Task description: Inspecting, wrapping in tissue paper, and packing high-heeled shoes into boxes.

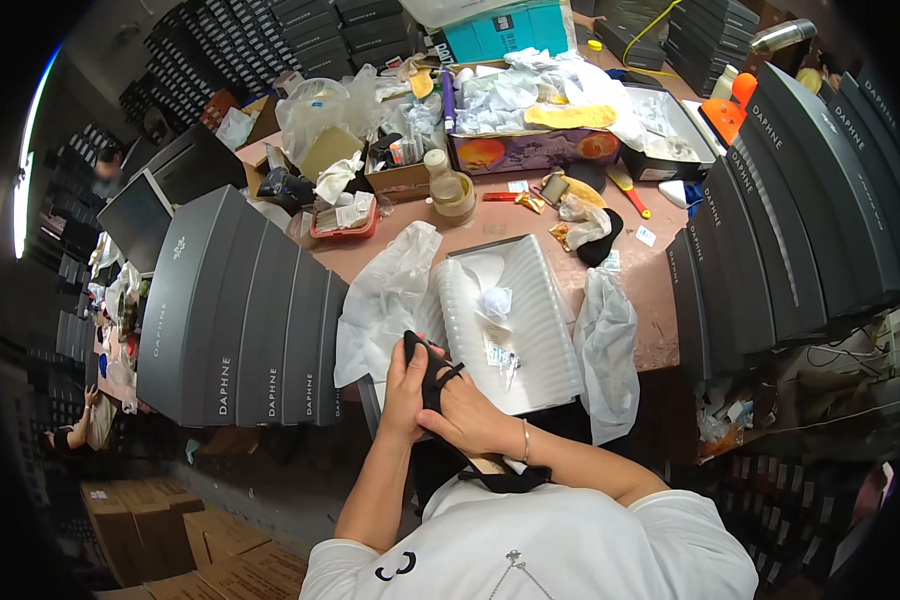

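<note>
My left hand and my right hand are pressed together at the near edge of the table, both closed around a black strappy shoe whose thin straps stick up between the fingers. Just beyond the hands lies an open shoe box lined with white ribbed tissue paper, with a crumpled paper wad and small packets inside. A white plastic bag lies left of the box, and another white bag hangs over the table edge on the right.
Rows of upright grey shoe boxes stand at the left and right. The pink table is cluttered at the back with cardboard boxes, a bottle, a red tray and tissue paper. Other people work at the far left.
</note>
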Demonstrator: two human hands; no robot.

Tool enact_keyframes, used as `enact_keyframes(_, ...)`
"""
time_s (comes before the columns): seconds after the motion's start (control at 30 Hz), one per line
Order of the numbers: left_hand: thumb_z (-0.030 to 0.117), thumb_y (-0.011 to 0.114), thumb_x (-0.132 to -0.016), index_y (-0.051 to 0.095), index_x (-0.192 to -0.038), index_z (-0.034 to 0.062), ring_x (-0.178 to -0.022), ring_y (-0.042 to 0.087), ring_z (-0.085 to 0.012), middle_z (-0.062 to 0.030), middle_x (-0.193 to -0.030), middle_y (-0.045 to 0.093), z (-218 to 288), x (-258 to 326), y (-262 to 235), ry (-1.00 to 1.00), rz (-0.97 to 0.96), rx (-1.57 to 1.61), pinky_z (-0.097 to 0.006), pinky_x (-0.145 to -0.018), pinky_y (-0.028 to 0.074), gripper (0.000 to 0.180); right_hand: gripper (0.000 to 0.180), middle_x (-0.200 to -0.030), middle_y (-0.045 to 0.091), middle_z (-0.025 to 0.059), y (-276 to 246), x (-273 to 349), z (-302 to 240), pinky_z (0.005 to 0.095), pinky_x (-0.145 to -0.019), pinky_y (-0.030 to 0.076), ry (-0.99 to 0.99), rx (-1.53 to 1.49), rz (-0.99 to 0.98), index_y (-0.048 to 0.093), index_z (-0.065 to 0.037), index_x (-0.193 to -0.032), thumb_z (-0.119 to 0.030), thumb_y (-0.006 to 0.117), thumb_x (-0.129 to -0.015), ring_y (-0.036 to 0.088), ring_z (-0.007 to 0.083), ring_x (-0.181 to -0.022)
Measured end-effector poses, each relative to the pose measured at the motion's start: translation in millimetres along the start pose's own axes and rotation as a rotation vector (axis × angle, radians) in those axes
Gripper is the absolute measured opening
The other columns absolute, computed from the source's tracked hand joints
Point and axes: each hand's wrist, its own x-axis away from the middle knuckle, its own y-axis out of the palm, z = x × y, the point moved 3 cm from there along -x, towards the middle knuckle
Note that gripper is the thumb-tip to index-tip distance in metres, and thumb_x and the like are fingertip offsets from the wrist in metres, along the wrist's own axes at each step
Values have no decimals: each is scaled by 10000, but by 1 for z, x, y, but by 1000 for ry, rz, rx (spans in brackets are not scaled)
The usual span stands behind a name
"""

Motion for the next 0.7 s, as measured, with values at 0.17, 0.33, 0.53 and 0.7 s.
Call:
enact_keyframes(0.17,275,513,-986,455,-1226,63,-862,604,-150,-62,-985,586,-13,4,-9,-23,-121,65,-278,-748,514,325,669,-1288,377,304,-20,41,-25,461,-966,383,-220,-217,-161,398,120,-1252,-466,467,-936,403,446,-1197)
enact_keyframes(0.33,320,443,-1008,442,-1240,39,-883,614,-193,-91,-944,599,-24,-11,1,-135,-5,43,-334,-828,515,364,658,-917,541,310,-14,13,0,558,-1062,215,120,182,-166,567,139,-945,-506,438,-932,496,458,-983)
enact_keyframes(0.53,292,466,-1003,440,-1239,43,-879,619,-178,-91,-961,596,-19,0,-25,-117,-183,102,-310,-801,521,344,599,-1248,479,305,-13,36,-24,450,-1028,313,-192,-184,-423,488,142,-1202,-407,415,-973,415,385,-1214)
enact_keyframes(0.7,507,411,-971,415,-1316,-3,-1015,616,-265,-164,-1162,578,-27,0,-14,-116,-287,315,-365,-888,515,616,313,-1193,584,186,-80,39,26,376,-882,486,340,-242,-186,589,12,-1149,-185,529,-913,585,319,-1080)
